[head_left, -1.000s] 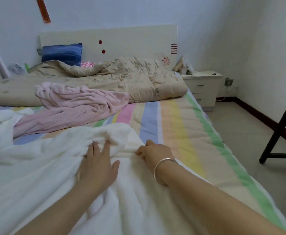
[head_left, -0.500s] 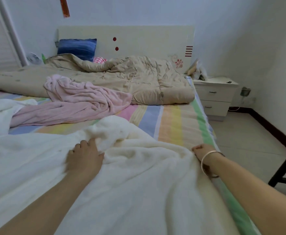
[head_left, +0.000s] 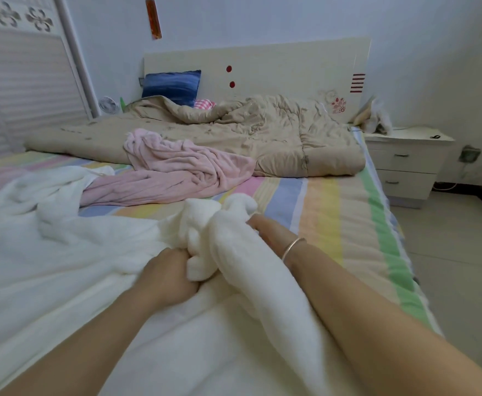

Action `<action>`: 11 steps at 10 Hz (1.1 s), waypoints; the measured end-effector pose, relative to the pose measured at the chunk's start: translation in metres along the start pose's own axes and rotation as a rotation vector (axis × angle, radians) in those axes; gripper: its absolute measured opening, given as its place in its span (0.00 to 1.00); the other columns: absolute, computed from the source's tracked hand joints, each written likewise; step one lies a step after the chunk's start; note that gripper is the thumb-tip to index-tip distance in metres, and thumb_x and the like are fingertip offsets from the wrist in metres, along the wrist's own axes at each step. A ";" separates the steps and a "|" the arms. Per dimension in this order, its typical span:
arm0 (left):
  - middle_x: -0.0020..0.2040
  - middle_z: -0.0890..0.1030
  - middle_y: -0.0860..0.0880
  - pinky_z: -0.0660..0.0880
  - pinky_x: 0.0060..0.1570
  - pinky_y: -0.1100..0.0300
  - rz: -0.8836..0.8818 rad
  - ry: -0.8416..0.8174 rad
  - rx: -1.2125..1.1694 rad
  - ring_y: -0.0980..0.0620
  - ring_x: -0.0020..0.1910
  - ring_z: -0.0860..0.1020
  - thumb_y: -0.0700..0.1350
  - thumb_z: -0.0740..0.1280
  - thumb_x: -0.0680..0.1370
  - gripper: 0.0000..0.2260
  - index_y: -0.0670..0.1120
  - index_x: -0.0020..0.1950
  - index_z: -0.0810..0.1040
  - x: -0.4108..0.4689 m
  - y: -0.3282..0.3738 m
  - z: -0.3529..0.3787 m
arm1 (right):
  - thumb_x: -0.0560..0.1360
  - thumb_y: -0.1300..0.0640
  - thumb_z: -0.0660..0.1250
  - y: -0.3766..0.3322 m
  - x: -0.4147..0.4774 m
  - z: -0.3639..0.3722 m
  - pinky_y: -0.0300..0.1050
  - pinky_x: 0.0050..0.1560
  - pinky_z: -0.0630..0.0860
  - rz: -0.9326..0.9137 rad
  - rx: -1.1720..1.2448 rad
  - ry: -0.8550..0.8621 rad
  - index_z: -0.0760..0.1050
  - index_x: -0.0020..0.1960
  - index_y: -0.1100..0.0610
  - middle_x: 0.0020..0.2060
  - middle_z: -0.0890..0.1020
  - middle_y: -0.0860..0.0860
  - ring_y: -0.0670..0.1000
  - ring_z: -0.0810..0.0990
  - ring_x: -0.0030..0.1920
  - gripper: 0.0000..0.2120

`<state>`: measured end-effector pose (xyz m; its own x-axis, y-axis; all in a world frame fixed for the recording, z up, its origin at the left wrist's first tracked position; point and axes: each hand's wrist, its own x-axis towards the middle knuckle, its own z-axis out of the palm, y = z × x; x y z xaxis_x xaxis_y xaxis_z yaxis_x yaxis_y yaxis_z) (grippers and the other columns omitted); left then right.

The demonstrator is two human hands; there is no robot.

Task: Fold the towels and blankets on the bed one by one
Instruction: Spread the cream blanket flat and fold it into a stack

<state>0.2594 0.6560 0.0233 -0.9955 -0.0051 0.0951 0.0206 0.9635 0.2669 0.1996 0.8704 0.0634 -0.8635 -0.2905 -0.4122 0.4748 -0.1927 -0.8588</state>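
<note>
On striped pastel bed [head_left: 319,212], left hand [head_left: 168,277] clenching bunched fluffy white blanket [head_left: 62,267], right hand [head_left: 268,232] gripping its raised fold, pink towel [head_left: 182,172] behind.

A person's left hand [head_left: 171,278] and right hand [head_left: 268,232] each grip a bunched fold of a white blanket [head_left: 62,267] spread over a rainbow-striped sheet [head_left: 328,212]. A thin bangle [head_left: 292,247] circles the right wrist. Just beyond the white blanket lies a crumpled pink blanket [head_left: 177,172], and farther beyond, a rumpled beige quilt [head_left: 276,138].
</note>
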 end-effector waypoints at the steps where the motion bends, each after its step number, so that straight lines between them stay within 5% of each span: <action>1: 0.43 0.79 0.56 0.74 0.41 0.54 0.024 0.058 -0.074 0.50 0.46 0.78 0.69 0.60 0.65 0.20 0.54 0.43 0.73 0.002 0.007 0.002 | 0.67 0.30 0.65 -0.012 -0.004 -0.008 0.50 0.44 0.76 0.087 0.046 -0.060 0.76 0.53 0.57 0.36 0.81 0.55 0.55 0.82 0.38 0.31; 2: 0.47 0.76 0.55 0.71 0.50 0.51 0.042 0.103 -0.036 0.50 0.50 0.75 0.70 0.52 0.65 0.22 0.57 0.47 0.72 0.010 0.017 0.001 | 0.66 0.31 0.69 -0.023 0.006 -0.017 0.53 0.67 0.71 0.120 -0.266 0.025 0.72 0.67 0.58 0.62 0.79 0.57 0.56 0.78 0.61 0.40; 3: 0.51 0.78 0.54 0.69 0.48 0.52 0.069 0.226 0.147 0.49 0.51 0.76 0.65 0.54 0.69 0.22 0.55 0.53 0.77 0.029 0.021 0.004 | 0.74 0.50 0.71 -0.037 0.011 -0.017 0.37 0.37 0.75 0.042 -0.389 0.166 0.76 0.52 0.59 0.36 0.82 0.52 0.50 0.78 0.35 0.14; 4: 0.42 0.78 0.47 0.67 0.39 0.53 0.046 0.444 0.272 0.43 0.40 0.77 0.50 0.71 0.66 0.13 0.46 0.45 0.76 0.051 0.031 0.007 | 0.79 0.54 0.64 -0.076 0.018 -0.061 0.36 0.30 0.70 -0.153 -0.557 0.451 0.73 0.62 0.62 0.46 0.74 0.52 0.49 0.71 0.36 0.16; 5: 0.45 0.78 0.45 0.67 0.44 0.51 -0.067 0.495 0.328 0.42 0.43 0.78 0.42 0.73 0.64 0.24 0.42 0.59 0.73 0.063 0.046 0.001 | 0.81 0.56 0.60 -0.109 0.003 -0.123 0.30 0.27 0.69 -0.162 -0.560 0.775 0.67 0.70 0.64 0.58 0.73 0.57 0.50 0.70 0.43 0.20; 6: 0.59 0.74 0.47 0.60 0.60 0.49 -0.086 0.424 0.486 0.46 0.58 0.71 0.47 0.67 0.68 0.36 0.46 0.75 0.60 0.080 0.054 0.007 | 0.79 0.57 0.62 -0.092 0.031 -0.211 0.41 0.53 0.71 0.031 -0.926 0.944 0.70 0.62 0.64 0.56 0.73 0.58 0.55 0.72 0.55 0.14; 7: 0.61 0.75 0.42 0.53 0.71 0.42 0.164 0.462 0.487 0.41 0.63 0.70 0.50 0.65 0.65 0.23 0.44 0.58 0.80 0.101 0.073 0.017 | 0.72 0.46 0.63 -0.066 0.040 -0.224 0.49 0.64 0.68 0.148 -1.196 0.900 0.70 0.60 0.58 0.61 0.73 0.58 0.60 0.71 0.65 0.22; 8: 0.51 0.80 0.46 0.61 0.63 0.51 0.295 0.346 0.325 0.44 0.56 0.76 0.52 0.52 0.76 0.21 0.43 0.45 0.82 0.129 0.099 0.028 | 0.69 0.46 0.67 -0.054 0.040 -0.214 0.54 0.69 0.61 0.070 -1.212 1.047 0.57 0.74 0.55 0.69 0.65 0.59 0.60 0.64 0.69 0.38; 9: 0.50 0.80 0.45 0.70 0.49 0.53 0.166 0.249 0.178 0.43 0.52 0.76 0.48 0.56 0.82 0.15 0.42 0.49 0.78 0.165 0.119 0.036 | 0.76 0.49 0.61 -0.060 0.057 -0.210 0.53 0.74 0.51 -0.189 -1.443 1.123 0.64 0.71 0.51 0.72 0.62 0.56 0.58 0.57 0.73 0.24; 10: 0.53 0.79 0.44 0.73 0.47 0.52 0.048 0.253 0.143 0.42 0.53 0.77 0.42 0.58 0.80 0.10 0.44 0.59 0.76 0.202 0.117 0.049 | 0.82 0.46 0.48 -0.075 0.077 -0.215 0.51 0.67 0.58 -0.267 -1.642 1.038 0.77 0.60 0.52 0.67 0.72 0.51 0.55 0.60 0.71 0.21; 11: 0.60 0.76 0.45 0.72 0.50 0.54 -0.081 0.028 0.162 0.43 0.59 0.75 0.50 0.65 0.78 0.18 0.45 0.65 0.70 0.224 0.103 0.063 | 0.82 0.49 0.53 -0.084 0.089 -0.224 0.46 0.52 0.68 -0.176 -1.617 0.905 0.78 0.58 0.55 0.55 0.80 0.54 0.56 0.75 0.60 0.17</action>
<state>0.0329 0.7711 0.0115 -0.9902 -0.0901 0.1066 -0.0775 0.9902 0.1166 0.0443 1.0711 0.0306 -0.9532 0.2609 0.1528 0.2479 0.9637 -0.0994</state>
